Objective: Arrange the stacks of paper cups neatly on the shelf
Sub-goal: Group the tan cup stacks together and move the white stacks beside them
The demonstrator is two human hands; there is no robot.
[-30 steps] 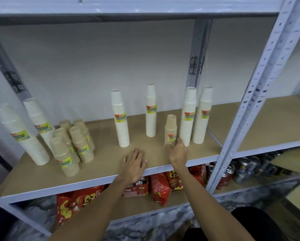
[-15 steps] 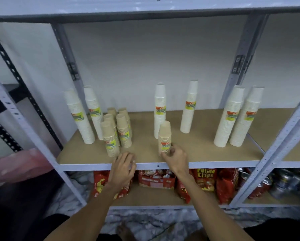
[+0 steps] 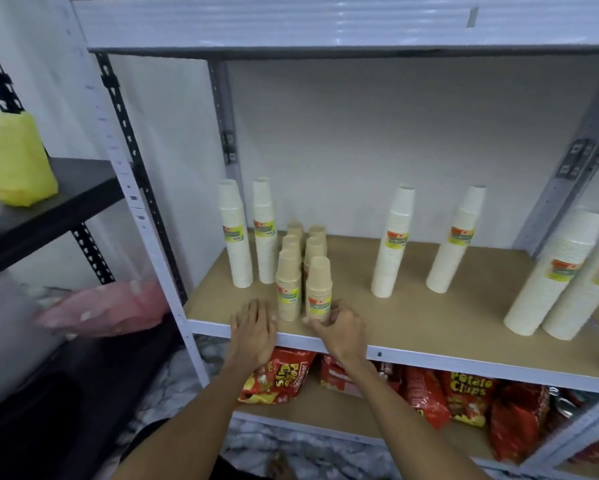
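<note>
Low in the middle of the frame, the right hand (image 3: 343,325) has its fingers curled around the base of a short brown cup stack (image 3: 319,289), which stands on the shelf (image 3: 429,306) near the front edge, just beside the other brown stacks (image 3: 288,285). Gripping low likely keeps it from toppling while it is lined up with its group. The left hand (image 3: 254,323) lies flat and spread on the shelf edge, holding nothing, probably as a brace. Tall white stacks (image 3: 392,242) stand apart toward the right, not yet gathered.
</note>
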